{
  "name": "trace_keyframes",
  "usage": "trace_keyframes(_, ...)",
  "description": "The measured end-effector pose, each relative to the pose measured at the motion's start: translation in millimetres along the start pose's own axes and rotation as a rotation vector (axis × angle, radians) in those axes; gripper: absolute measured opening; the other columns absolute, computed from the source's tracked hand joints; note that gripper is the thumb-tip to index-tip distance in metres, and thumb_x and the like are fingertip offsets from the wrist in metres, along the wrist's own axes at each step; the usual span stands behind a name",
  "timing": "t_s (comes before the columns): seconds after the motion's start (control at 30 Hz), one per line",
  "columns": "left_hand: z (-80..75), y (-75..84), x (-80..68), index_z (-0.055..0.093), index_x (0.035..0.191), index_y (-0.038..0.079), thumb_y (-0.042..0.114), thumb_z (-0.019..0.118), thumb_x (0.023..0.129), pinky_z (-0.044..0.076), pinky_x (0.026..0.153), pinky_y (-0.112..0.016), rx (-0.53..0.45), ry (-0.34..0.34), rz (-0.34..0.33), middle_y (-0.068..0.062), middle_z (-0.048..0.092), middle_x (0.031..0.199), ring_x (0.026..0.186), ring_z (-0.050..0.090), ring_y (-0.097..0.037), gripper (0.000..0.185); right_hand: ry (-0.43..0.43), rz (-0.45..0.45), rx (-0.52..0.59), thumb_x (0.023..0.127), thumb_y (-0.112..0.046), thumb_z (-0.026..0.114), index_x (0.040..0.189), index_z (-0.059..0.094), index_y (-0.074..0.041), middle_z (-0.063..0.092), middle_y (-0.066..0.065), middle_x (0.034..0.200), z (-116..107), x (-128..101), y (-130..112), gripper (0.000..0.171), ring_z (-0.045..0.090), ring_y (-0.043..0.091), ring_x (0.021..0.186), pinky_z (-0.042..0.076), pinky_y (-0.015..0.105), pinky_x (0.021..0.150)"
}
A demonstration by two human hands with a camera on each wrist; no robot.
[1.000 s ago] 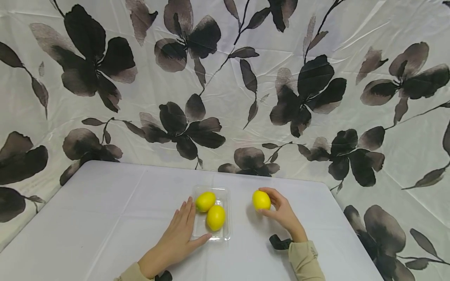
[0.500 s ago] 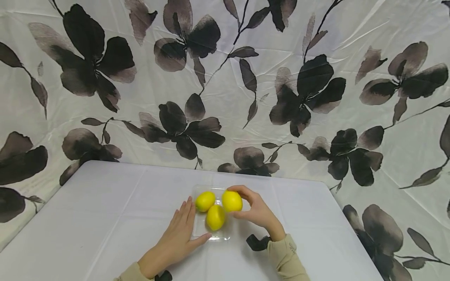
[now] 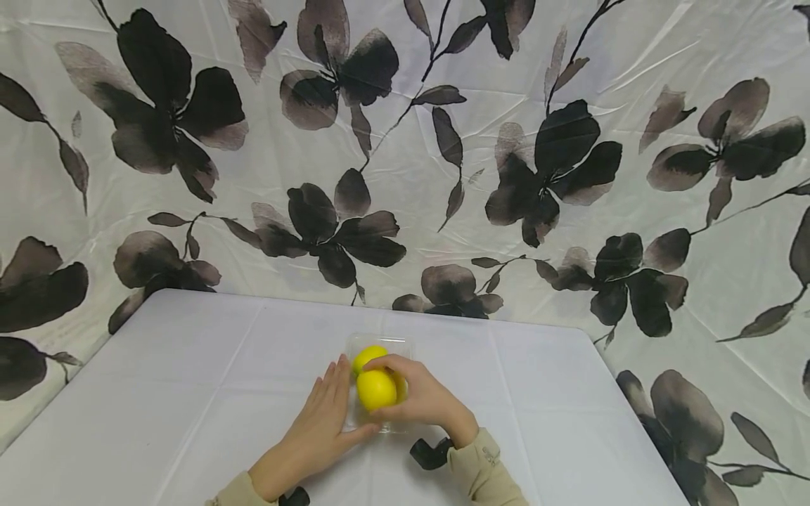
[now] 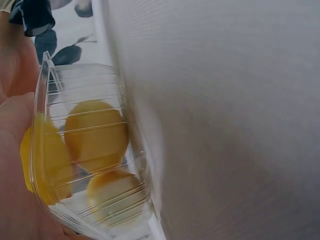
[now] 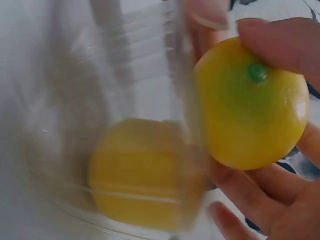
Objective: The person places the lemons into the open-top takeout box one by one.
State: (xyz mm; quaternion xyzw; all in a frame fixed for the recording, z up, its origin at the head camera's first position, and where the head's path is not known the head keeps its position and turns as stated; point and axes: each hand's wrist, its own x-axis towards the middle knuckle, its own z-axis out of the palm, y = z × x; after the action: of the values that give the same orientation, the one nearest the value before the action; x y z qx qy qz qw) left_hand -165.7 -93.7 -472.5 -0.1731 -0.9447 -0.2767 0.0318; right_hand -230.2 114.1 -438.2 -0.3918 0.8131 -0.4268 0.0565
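Note:
A clear plastic container (image 3: 397, 343) stands on the table, with two yellow lemons inside. The back lemon (image 3: 368, 354) shows past my right fingers; the front one (image 3: 401, 388) is mostly covered. My right hand (image 3: 430, 397) grips a third lemon (image 5: 250, 110), green around its stem end, between thumb and fingers. It is over the container, level with the rim in the right wrist view. Flat along the container's left side lies my left hand (image 3: 319, 429), fingers straight, thumb at the near edge. Through the clear wall, the left wrist view shows both lemons (image 4: 95, 132) inside.
A white cloth covers the table (image 3: 190, 351), whose back edge meets a floral-patterned hanging sheet (image 3: 443, 161). Black wrist-worn devices (image 3: 430, 455) sit at both wrists, near the beige sleeves (image 3: 487, 471).
My right hand has carried the third lemon leftward from the bare table to over the container, covering much of the front lemon. The left hand has stayed in place.

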Motion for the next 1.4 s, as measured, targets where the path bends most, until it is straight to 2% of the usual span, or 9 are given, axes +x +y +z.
trace_keyframes(0.17,0.9,-1.2,-1.7,0.004,0.155,-0.008,0.066,0.059,0.089,0.010,0.119,-0.058,0.017,0.006,0.010,-0.023,0.004,0.163,0.150,0.007,-0.040,0.113,-0.012,-0.032,-0.050,0.072,-0.018,0.086,0.128,0.062,-0.017,0.062,-0.008,0.127,9,3,0,0.061,0.055,0.010,0.112,0.046,0.033,0.100)
trace_keyframes(0.37,1.8,-1.3,-2.8,0.005,0.155,-0.008,0.062,0.060,0.090,0.010,0.119,-0.058,0.055,-0.006,0.010,-0.022,0.003,0.164,0.150,0.006,-0.040,0.111,-0.004,0.032,-0.134,0.072,-0.029,0.086,0.127,0.063,-0.021,0.062,-0.012,0.125,16,2,-6,0.060,0.049,0.013,0.113,0.041,0.039,0.099)
trace_keyframes(0.53,-0.6,-0.3,-5.1,0.008,0.155,-0.009,0.065,0.059,0.089,0.011,0.119,-0.058,0.041,0.002,0.014,-0.023,0.006,0.163,0.149,0.008,-0.041,0.112,0.012,0.089,-0.203,0.073,-0.033,0.087,0.125,0.063,-0.022,0.062,-0.014,0.124,24,3,-9,0.058,0.048,0.015,0.116,0.037,0.042,0.102)
trace_keyframes(0.73,-2.7,-0.5,-7.5,0.010,0.154,-0.010,0.067,0.058,0.089,0.010,0.119,-0.059,0.028,0.001,0.029,-0.024,0.008,0.163,0.149,0.009,-0.042,0.112,0.014,0.080,-0.274,0.075,-0.035,0.086,0.125,0.061,-0.019,0.062,-0.010,0.124,31,2,-14,0.058,0.051,0.012,0.115,0.038,0.040,0.103)
trace_keyframes(0.93,-2.6,-2.0,-8.8,0.009,0.154,-0.010,0.071,0.054,0.088,0.012,0.118,-0.059,0.047,-0.003,0.036,-0.024,0.007,0.163,0.149,0.009,-0.042,0.113,-0.038,0.035,-0.250,0.084,-0.032,0.077,0.132,0.060,-0.015,0.056,-0.002,0.135,32,-1,-13,0.054,0.047,0.015,0.125,0.033,0.042,0.109)
trace_keyframes(1.1,-3.7,-0.9,-8.2,0.011,0.154,-0.011,0.072,0.054,0.088,0.013,0.118,-0.060,0.039,0.013,0.042,-0.025,0.010,0.162,0.148,0.011,-0.043,0.114,-0.070,0.026,-0.229,0.085,-0.025,0.072,0.133,0.060,-0.014,0.055,0.000,0.136,29,-2,-14,0.051,0.045,0.014,0.128,0.026,0.046,0.115)
trace_keyframes(1.27,-2.1,-1.5,-7.7,0.011,0.154,-0.011,0.067,0.059,0.088,0.013,0.118,-0.059,0.042,0.016,0.044,-0.025,0.010,0.162,0.148,0.012,-0.043,0.112,-0.041,0.056,-0.185,0.080,-0.019,0.080,0.118,0.068,-0.017,0.061,-0.002,0.128,31,1,-13,0.040,0.047,0.012,0.127,0.020,0.053,0.117)
trace_keyframes(1.4,-1.9,-0.5,-7.2,0.013,0.154,-0.011,0.064,0.062,0.088,0.014,0.118,-0.059,0.040,0.028,0.043,-0.025,0.011,0.162,0.148,0.012,-0.043,0.111,-0.012,0.070,-0.163,0.078,-0.021,0.084,0.105,0.073,-0.017,0.065,0.000,0.120,34,3,-10,0.029,0.051,0.010,0.121,0.019,0.057,0.116)
